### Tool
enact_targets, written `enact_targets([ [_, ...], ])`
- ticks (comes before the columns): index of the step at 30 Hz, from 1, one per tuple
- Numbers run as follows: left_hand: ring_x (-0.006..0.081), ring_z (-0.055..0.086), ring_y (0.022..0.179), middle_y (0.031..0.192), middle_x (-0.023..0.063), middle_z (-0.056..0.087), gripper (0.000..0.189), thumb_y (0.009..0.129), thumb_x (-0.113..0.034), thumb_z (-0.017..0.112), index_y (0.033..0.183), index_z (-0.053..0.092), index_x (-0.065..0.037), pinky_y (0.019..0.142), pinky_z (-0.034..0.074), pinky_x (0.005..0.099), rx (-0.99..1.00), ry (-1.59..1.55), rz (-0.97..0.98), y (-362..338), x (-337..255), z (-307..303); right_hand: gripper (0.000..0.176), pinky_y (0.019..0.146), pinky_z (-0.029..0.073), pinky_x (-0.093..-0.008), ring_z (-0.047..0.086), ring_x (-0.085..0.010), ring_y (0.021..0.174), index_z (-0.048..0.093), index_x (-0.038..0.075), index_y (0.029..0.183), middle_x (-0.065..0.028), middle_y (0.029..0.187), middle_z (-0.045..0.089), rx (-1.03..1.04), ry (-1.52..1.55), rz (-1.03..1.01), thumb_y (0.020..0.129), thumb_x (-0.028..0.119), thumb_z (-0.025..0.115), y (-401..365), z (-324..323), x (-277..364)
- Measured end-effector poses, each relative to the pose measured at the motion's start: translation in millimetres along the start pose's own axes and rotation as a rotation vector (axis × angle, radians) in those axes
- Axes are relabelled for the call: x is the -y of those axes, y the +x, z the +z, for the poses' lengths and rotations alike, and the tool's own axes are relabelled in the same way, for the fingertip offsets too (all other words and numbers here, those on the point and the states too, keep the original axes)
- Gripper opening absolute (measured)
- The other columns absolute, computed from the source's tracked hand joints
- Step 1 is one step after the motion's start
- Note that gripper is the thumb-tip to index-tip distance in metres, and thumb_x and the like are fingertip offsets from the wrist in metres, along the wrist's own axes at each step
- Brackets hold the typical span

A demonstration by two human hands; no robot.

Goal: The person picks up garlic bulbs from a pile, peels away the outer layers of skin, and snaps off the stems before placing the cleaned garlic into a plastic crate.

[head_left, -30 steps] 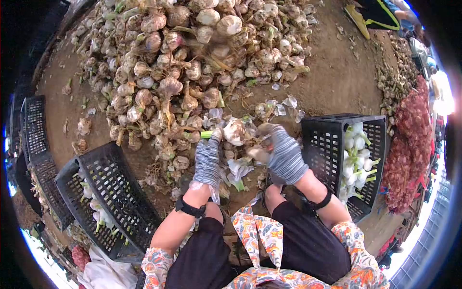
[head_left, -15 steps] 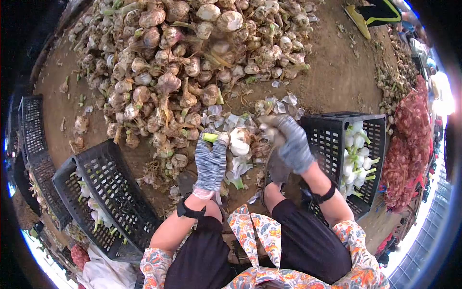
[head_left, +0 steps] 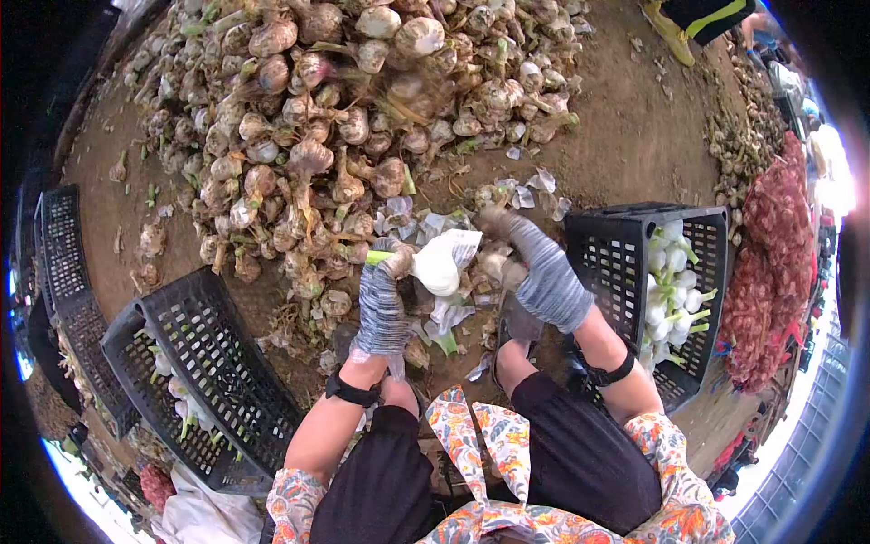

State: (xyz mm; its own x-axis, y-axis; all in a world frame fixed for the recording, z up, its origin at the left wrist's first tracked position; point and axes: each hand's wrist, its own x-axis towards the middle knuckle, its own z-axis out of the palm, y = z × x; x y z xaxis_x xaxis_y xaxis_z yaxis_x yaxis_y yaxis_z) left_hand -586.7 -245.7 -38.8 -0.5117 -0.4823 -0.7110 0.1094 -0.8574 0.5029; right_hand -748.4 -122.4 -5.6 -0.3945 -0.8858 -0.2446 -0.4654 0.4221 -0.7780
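My left hand (head_left: 382,295), in a grey knitted glove, is closed round the green stem of a garlic bulb (head_left: 439,268). The bulb is white, with a loose flap of pale skin at its upper right. Just right of it is my right hand (head_left: 546,276), also gloved; its fingers are curled but smeared by motion, and whether they hold anything is unclear. Papery peels (head_left: 449,313) lie on the ground below and behind the bulb. Beyond my hands rises a large heap of unpeeled garlic (head_left: 313,159).
A black crate (head_left: 609,263) with white garlic stands at right, another black crate (head_left: 217,349) at left. More crates (head_left: 63,240) line the far left. Red net sacks (head_left: 770,272) are at far right. A person's shoe (head_left: 672,36) shows at top right.
My left hand has shifted slightly left. The bulb shows more white surface, and its skin now flares out at the upper right. My right hand remains beside it.
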Motion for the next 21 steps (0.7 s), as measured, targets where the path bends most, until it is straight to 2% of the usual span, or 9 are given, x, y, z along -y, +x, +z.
enact_targets([
  [1, 0.0083, 0.056, 0.061, 0.075, 0.0002, 0.055, 0.019, 0.083, -0.026, 0.056, 0.089, 0.053, -0.008, 0.049, 0.045, 0.0215, 0.066, 0.133, 0.071, -2.0, -1.1, -0.3, 0.055, 0.084, 0.043, -0.0304, 0.054, -0.0197, 0.100, 0.043, 0.006, 0.126, -0.0129, 0.105, 0.057, -0.065, 0.536, 0.092, 0.076, 0.015, 0.064, 4.1, -1.7, 15.9],
  [5, 0.0086, 0.056, 0.058, 0.073, 0.0015, 0.057, 0.018, 0.082, -0.026, 0.057, 0.088, 0.052, -0.010, 0.045, 0.044, 0.0204, 0.178, 0.299, 0.272, 3.0, 6.2, -7.7, 0.030, 0.078, 0.045, -0.0275, 0.056, -0.0152, 0.086, 0.056, 0.001, 0.103, -0.0078, 0.089, 0.061, 0.081, 0.576, 0.370, 0.076, 0.011, 0.062, 18.7, -0.3, 20.3],
  [7, 0.0144, 0.063, 0.072, 0.088, 0.0072, 0.063, 0.031, 0.083, -0.035, 0.057, 0.097, 0.054, -0.007, 0.056, 0.053, 0.0247, 0.178, -0.167, -0.133, 1.5, 2.9, -8.8, 0.021, 0.075, 0.046, -0.0291, 0.058, -0.0183, 0.080, 0.059, 0.000, 0.094, -0.0090, 0.083, 0.062, 0.022, 0.677, 0.290, 0.076, 0.011, 0.061, 11.4, 15.9, -9.7],
  [9, 0.0227, 0.064, 0.079, 0.098, 0.0118, 0.063, 0.042, 0.080, -0.037, 0.059, 0.107, 0.055, -0.006, 0.055, 0.055, 0.0299, 0.038, -0.436, -0.218, 2.8, 3.2, -3.3, 0.027, 0.075, 0.046, -0.0307, 0.058, -0.0214, 0.079, 0.058, 0.000, 0.101, -0.0142, 0.090, 0.062, 0.503, 0.314, 0.226, 0.077, 0.013, 0.061, -5.9, 17.3, -15.2],
  [12, 0.0217, 0.064, 0.075, 0.097, 0.0116, 0.063, 0.045, 0.081, -0.038, 0.058, 0.110, 0.055, -0.004, 0.048, 0.053, 0.0258, 0.082, -0.400, -0.270, 9.4, 2.7, -13.1, 0.041, 0.082, 0.045, -0.0287, 0.054, -0.0153, 0.095, 0.051, -0.002, 0.114, -0.0103, 0.101, 0.059, 0.542, -0.231, -0.199, 0.079, 0.015, 0.064, -12.8, 12.6, -14.9],
  [13, 0.0197, 0.063, 0.070, 0.095, 0.0110, 0.064, 0.043, 0.081, -0.038, 0.057, 0.108, 0.056, -0.004, 0.044, 0.051, 0.0244, 0.084, -0.364, -0.286, 9.9, 2.9, -12.0, 0.041, 0.082, 0.045, -0.0287, 0.054, -0.0153, 0.095, 0.051, -0.002, 0.114, -0.0103, 0.101, 0.059, 0.542, -0.230, -0.199, 0.079, 0.015, 0.064, -10.9, 11.3, -12.4],
  [15, 0.0144, 0.059, 0.057, 0.085, 0.0074, 0.064, 0.038, 0.082, -0.039, 0.057, 0.103, 0.057, -0.007, 0.040, 0.047, 0.0240, 0.264, -0.415, -0.327, 10.0, 1.3, -8.5, 0.052, 0.086, 0.042, -0.0281, 0.051, -0.0150, 0.100, 0.046, 0.000, 0.121, -0.0103, 0.109, 0.056, 0.034, 0.218, 0.042, 0.079, 0.022, 0.066, -2.1, 8.0, -1.5],
  [18, 0.0162, 0.062, 0.064, 0.086, 0.0069, 0.062, 0.038, 0.081, -0.038, 0.059, 0.103, 0.055, -0.007, 0.042, 0.049, 0.0254, 0.106, 0.087, -0.339, 12.6, 11.0, -3.7, 0.055, 0.085, 0.043, -0.0283, 0.052, -0.0138, 0.095, 0.047, 0.001, 0.121, -0.0074, 0.107, 0.056, 0.140, 0.600, 0.163, 0.075, 0.024, 0.067, 0.5, 10.3, 6.4],
  [21, 0.0083, 0.056, 0.074, 0.087, 0.0043, 0.059, 0.043, 0.083, -0.042, 0.058, 0.106, 0.054, -0.005, 0.062, 0.047, 0.0228, 0.322, 0.660, 0.090, 18.4, 22.4, -6.4, 0.053, 0.081, 0.044, -0.0272, 0.053, -0.0133, 0.090, 0.050, 0.004, 0.116, -0.0043, 0.099, 0.057, 0.139, 0.776, 0.381, 0.070, 0.020, 0.069, -19.0, -20.7, 13.6],
])
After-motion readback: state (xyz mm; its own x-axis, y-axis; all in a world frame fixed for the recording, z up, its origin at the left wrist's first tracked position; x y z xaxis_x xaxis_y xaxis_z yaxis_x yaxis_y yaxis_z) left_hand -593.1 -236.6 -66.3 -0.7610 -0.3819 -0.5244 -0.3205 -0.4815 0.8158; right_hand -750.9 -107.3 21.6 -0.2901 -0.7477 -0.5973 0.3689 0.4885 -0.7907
